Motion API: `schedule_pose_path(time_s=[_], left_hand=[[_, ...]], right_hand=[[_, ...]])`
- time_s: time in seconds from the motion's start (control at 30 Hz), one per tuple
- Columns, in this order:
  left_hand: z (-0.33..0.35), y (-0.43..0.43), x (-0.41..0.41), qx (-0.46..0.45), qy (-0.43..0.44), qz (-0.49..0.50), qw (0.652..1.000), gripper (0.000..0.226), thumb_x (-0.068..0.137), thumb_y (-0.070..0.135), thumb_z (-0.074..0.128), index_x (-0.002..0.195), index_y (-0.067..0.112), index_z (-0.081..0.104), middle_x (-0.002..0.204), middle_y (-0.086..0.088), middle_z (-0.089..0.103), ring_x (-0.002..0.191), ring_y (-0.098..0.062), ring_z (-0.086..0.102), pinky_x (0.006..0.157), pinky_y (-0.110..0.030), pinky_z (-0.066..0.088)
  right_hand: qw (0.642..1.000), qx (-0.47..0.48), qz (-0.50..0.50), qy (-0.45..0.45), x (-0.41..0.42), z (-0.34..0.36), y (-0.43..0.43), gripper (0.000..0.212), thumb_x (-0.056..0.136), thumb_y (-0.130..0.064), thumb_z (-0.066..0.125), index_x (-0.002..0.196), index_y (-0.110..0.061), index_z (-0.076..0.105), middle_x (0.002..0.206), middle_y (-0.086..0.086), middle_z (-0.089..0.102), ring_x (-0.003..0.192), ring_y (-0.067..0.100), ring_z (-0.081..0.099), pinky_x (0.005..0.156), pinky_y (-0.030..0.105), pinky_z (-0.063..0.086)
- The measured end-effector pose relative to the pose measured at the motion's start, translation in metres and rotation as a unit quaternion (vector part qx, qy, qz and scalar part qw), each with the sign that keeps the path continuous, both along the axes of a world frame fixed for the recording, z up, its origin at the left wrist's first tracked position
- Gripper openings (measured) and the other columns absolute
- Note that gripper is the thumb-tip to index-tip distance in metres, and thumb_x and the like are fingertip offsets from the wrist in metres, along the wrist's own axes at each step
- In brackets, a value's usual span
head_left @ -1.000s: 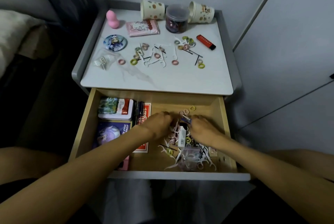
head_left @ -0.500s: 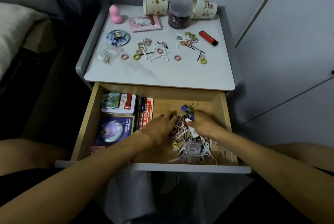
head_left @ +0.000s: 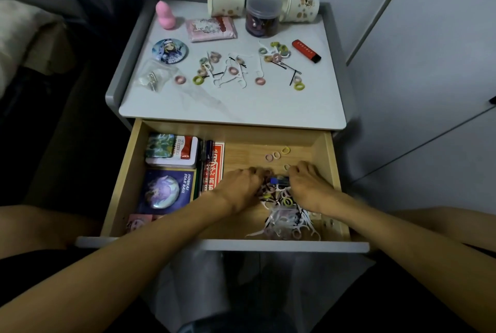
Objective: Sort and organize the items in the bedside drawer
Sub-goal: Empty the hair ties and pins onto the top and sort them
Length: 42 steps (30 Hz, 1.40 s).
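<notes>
The drawer [head_left: 220, 245] is standing pulled out across the lower middle of the frame. A tangle of floss picks and hair ties [head_left: 284, 222] is lying in its right half. At the tangle's far edge the left hand [head_left: 239, 185] and right hand [head_left: 308, 185] are reaching in close together, a small blue object [head_left: 279, 180] between them. Their fingers are curling downward, though whether either is gripping anything cannot be told. Tins [head_left: 171, 154] are sitting in the left half, and farther back, paper cups [head_left: 225, 1] are lying on the nightstand top [head_left: 233, 109].
</notes>
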<state>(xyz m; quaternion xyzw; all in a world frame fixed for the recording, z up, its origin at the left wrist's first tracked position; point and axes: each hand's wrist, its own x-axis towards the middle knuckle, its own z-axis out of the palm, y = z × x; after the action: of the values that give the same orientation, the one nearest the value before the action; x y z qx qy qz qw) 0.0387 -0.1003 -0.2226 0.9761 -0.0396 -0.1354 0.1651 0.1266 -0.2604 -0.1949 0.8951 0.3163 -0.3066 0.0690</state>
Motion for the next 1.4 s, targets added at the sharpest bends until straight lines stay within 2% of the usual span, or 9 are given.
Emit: schedule_pose_path(time_s=[0.17, 0.27, 0.53, 0.73, 0.87, 1.03, 1.17, 1.3, 1.4], left_hand=[[0.0, -0.001, 0.001, -0.009, 0.011, 0.012, 1.0, 0.049, 0.096, 0.019, 0.057, 0.141, 0.018, 0.037, 0.125, -0.014, 0.06, 0.107, -0.032, 0.061, 0.09, -0.041, 0.05], [0.003, -0.002, 0.003, -0.021, 0.02, -0.002, 1.0, 0.046, 0.094, 0.015, 0.059, 0.138, 0.016, 0.043, 0.12, -0.013, 0.062, 0.106, -0.031, 0.061, 0.086, -0.036, 0.047], [0.002, 0.003, 0.008, -0.058, 0.061, -0.007, 0.996, 0.033, 0.093, 0.009, 0.061, 0.125, 0.009, 0.056, 0.111, -0.011, 0.066, 0.09, -0.022, 0.066, 0.07, -0.025, 0.048], [0.001, 0.019, 0.009, -0.11, 0.06, 0.057, 0.99, 0.031, 0.093, 0.014, 0.06, 0.124, 0.011, 0.059, 0.114, -0.011, 0.067, 0.102, -0.025, 0.065, 0.089, -0.035, 0.052], [0.019, 0.029, 0.01, -0.173, 0.016, 0.09, 0.981, 0.029, 0.09, 0.012, 0.066, 0.119, 0.017, 0.063, 0.101, -0.001, 0.067, 0.092, -0.015, 0.064, 0.075, -0.017, 0.043], [0.05, 0.042, 0.011, -0.143, -0.016, 0.104, 0.984, 0.017, 0.086, 0.006, 0.07, 0.08, 0.02, 0.065, 0.066, 0.01, 0.057, 0.063, -0.006, 0.062, 0.057, -0.014, 0.039], [0.078, 0.052, 0.012, -0.137, -0.044, 0.118, 0.982, 0.003, 0.085, 0.008, 0.073, 0.085, 0.009, 0.07, 0.071, 0.003, 0.064, 0.058, -0.005, 0.061, 0.051, -0.007, 0.039], [0.11, 0.066, 0.017, -0.133, -0.087, 0.156, 0.975, 0.008, 0.084, 0.016, 0.074, 0.088, 0.01, 0.072, 0.076, 0.001, 0.066, 0.062, -0.005, 0.057, 0.052, -0.01, 0.038], [0.127, 0.082, 0.027, -0.197, -0.095, 0.209, 0.953, 0.007, 0.085, 0.014, 0.075, 0.086, 0.007, 0.072, 0.075, -0.005, 0.07, 0.063, -0.01, 0.066, 0.057, -0.011, 0.049]], right_hand=[[0.997, 0.014, -0.002, 0.079, 0.005, 0.002, -0.001, 0.088, 0.084, -0.021, 0.069, 0.152, -0.024, 0.013, 0.152, 0.009, 0.014, 0.143, 0.038, 0.007, 0.117, 0.05, 0.021], [0.997, -0.009, 0.023, 0.073, 0.002, 0.001, -0.002, 0.103, 0.073, -0.032, 0.081, 0.15, -0.029, 0.013, 0.149, 0.006, 0.015, 0.141, 0.037, 0.009, 0.116, 0.051, 0.024], [0.99, 0.013, 0.13, -0.044, 0.001, -0.002, 0.004, 0.062, 0.087, -0.034, 0.066, 0.14, -0.023, 0.036, 0.135, 0.015, 0.041, 0.123, 0.034, 0.046, 0.101, 0.046, 0.045], [0.99, 0.07, 0.108, -0.049, 0.013, 0.004, 0.007, 0.05, 0.086, -0.018, 0.065, 0.134, -0.021, 0.049, 0.124, 0.01, 0.062, 0.112, 0.031, 0.06, 0.092, 0.041, 0.051], [0.991, 0.105, 0.069, -0.041, 0.017, 0.011, 0.007, 0.05, 0.085, -0.02, 0.065, 0.133, -0.021, 0.052, 0.112, 0.008, 0.067, 0.099, 0.028, 0.063, 0.082, 0.037, 0.053], [0.985, 0.173, 0.026, 0.005, 0.021, 0.038, 0.007, 0.043, 0.085, -0.017, 0.069, 0.127, -0.021, 0.057, 0.097, 0.006, 0.066, 0.086, 0.024, 0.062, 0.063, 0.028, 0.04], [0.978, 0.204, 0.003, 0.035, 0.028, 0.068, 0.008, 0.023, 0.083, -0.012, 0.07, 0.087, -0.026, 0.052, 0.075, -0.003, 0.055, 0.071, 0.022, 0.057, 0.053, 0.027, 0.035], [0.956, 0.283, -0.035, 0.07, 0.038, 0.109, 0.017, 0.02, 0.086, -0.015, 0.069, 0.1, -0.023, 0.057, 0.085, -0.006, 0.056, 0.072, 0.015, 0.057, 0.057, 0.023, 0.042], [0.933, 0.338, -0.071, 0.104, 0.052, 0.129, 0.034, 0.019, 0.086, -0.009, 0.067, 0.1, -0.018, 0.059, 0.087, -0.001, 0.056, 0.066, 0.014, 0.058, 0.06, 0.029, 0.051]])
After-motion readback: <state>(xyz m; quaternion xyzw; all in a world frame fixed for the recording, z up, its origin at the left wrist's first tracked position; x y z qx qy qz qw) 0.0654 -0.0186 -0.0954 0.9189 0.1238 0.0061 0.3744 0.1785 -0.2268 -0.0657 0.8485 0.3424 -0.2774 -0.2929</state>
